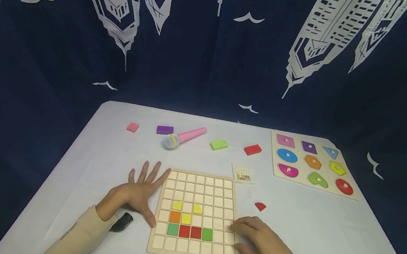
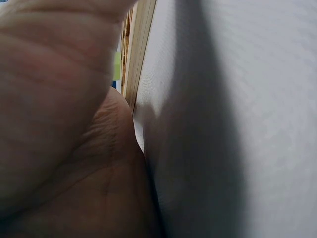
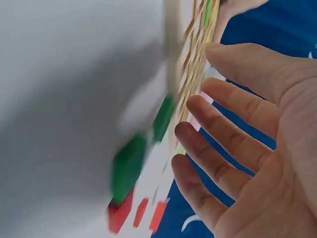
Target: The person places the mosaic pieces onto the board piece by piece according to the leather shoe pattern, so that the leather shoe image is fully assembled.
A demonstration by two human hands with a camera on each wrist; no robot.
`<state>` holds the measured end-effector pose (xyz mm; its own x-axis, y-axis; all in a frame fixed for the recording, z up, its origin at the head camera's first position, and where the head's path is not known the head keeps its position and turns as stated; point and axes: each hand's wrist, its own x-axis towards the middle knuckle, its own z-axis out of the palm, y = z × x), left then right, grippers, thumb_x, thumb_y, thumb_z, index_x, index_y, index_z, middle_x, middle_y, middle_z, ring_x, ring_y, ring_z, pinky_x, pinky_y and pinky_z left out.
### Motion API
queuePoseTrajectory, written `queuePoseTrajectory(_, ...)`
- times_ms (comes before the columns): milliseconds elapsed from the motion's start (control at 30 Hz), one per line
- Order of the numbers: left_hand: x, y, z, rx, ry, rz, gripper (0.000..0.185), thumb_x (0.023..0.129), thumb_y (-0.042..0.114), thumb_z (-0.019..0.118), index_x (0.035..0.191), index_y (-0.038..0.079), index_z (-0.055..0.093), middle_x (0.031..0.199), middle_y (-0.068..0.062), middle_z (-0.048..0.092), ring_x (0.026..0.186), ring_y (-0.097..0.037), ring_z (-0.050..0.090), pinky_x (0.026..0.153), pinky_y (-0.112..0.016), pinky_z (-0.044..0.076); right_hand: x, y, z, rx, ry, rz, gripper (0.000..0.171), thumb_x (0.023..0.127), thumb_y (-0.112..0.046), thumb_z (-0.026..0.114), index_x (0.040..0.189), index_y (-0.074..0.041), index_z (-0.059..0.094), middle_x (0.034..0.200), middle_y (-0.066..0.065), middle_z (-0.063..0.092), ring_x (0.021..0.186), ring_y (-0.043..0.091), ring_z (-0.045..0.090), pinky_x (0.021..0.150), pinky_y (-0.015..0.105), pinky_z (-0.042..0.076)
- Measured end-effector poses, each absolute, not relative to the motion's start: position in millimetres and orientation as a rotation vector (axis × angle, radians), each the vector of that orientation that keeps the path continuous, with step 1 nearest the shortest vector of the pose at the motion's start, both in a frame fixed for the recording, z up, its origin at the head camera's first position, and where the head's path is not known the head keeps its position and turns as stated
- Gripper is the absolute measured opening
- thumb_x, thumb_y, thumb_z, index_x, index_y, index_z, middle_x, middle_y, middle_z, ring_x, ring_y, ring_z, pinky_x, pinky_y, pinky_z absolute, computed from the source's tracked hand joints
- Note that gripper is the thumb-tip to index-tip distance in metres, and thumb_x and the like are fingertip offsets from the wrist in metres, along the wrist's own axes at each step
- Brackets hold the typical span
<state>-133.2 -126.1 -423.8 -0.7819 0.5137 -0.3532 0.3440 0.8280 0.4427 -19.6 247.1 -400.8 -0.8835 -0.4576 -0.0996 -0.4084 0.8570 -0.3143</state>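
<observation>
A wooden grid board (image 1: 188,246) lies flat on the table, with yellow, orange, green and red pieces in some of its cells. My left hand (image 1: 140,194) is spread wide along the board's left side, two of its digits touching the edge. At the right edge, my right hand (image 1: 262,245) rests with loosely bent fingers and holds nothing visible. Green pieces (image 3: 130,168) lie near the right hand in the right wrist view; the head view does not show them. A red quarter-circle piece (image 1: 260,206) sits beyond the right hand.
A small pattern card (image 1: 243,174) lies by the board's top right corner. Farther back are a pink toy microphone (image 1: 191,135) and pink, purple (image 1: 164,130), green (image 1: 219,145) and red blocks (image 1: 253,149). A shape puzzle (image 1: 301,181) lies at the right.
</observation>
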Motion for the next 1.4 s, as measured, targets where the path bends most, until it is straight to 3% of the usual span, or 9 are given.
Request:
queuePoseTrajectory(133,-134,-127,-426,0.629,2.546,0.495,0.160,0.044,0.060,0.095,0.162,0.017,-0.003,0.165,-0.022,-0.020,0.146,-0.052,-0.026,0.106,-0.080,-0.013,-25,262,-407,-0.686,2.976,-0.413,0.031,0.085,-0.028,0.079,0.115,-0.023,0.071,0.121,-0.012,0.063,0.113,0.010,0.060,0.097,0.039,0.054)
queuePoseTrajectory(333,-135,-127,-428,0.615,2.538,0.486,0.160,0.043,0.061,0.095,0.162,0.019,-0.004,0.165,-0.021,-0.021,0.146,-0.051,-0.026,0.106,-0.080,-0.013,-33,268,-410,-0.614,2.988,-0.419,0.021,0.083,-0.025,0.081,0.098,-0.029,0.068,0.113,-0.014,0.064,0.099,0.004,0.056,0.085,0.030,0.054)
queuePoseTrajectory(533,-134,-127,-427,0.620,2.528,0.491,0.160,0.043,0.061,0.095,0.162,0.020,-0.004,0.165,-0.021,-0.022,0.146,-0.051,-0.027,0.106,-0.079,-0.013,-37,266,-412,-0.606,3.004,-0.391,0.025,0.080,-0.021,0.084,0.089,-0.032,0.063,0.108,-0.016,0.065,0.098,0.004,0.057,0.089,0.033,0.055)
queuePoseTrajectory(967,-131,-126,-422,0.620,2.542,0.486,0.160,0.043,0.059,0.096,0.162,0.018,-0.003,0.165,-0.022,-0.020,0.147,-0.052,-0.024,0.107,-0.079,-0.013,-41,265,-409,-0.664,3.036,-0.381,0.020,0.078,-0.021,0.083,0.085,-0.028,0.065,0.095,-0.017,0.065,0.083,0.000,0.056,0.076,0.028,0.055)
queuePoseTrajectory(1400,-131,-125,-421,0.627,2.554,0.479,0.160,0.043,0.059,0.096,0.162,0.017,-0.002,0.165,-0.022,-0.018,0.147,-0.052,-0.023,0.107,-0.080,-0.012,-40,241,-402,-0.856,2.967,-0.470,0.011,0.082,-0.021,0.078,0.089,-0.025,0.070,0.097,-0.021,0.064,0.092,0.000,0.060,0.084,0.029,0.056)
